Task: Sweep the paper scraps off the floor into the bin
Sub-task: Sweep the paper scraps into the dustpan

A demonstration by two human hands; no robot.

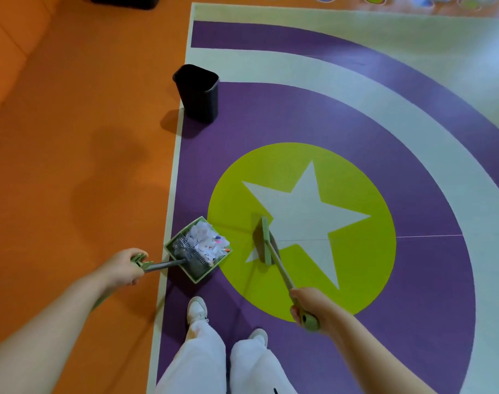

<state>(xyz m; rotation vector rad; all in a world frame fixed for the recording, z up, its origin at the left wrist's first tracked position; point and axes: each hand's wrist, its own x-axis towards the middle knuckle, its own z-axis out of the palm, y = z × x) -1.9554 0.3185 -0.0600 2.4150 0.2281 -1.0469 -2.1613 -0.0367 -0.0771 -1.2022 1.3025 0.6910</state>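
Observation:
A green dustpan holds a pile of white paper scraps with a few coloured bits. My left hand grips its handle at lower left. My right hand grips the end of a green broom handle. The broom head rests on the white star in the lime circle, just right of the dustpan. A black bin stands upright and apart, farther ahead, at the border of the purple and orange floor.
My two legs in white trousers and white shoes stand on the purple floor just behind the dustpan. Orange floor spreads to the left. A dark object sits at the top edge.

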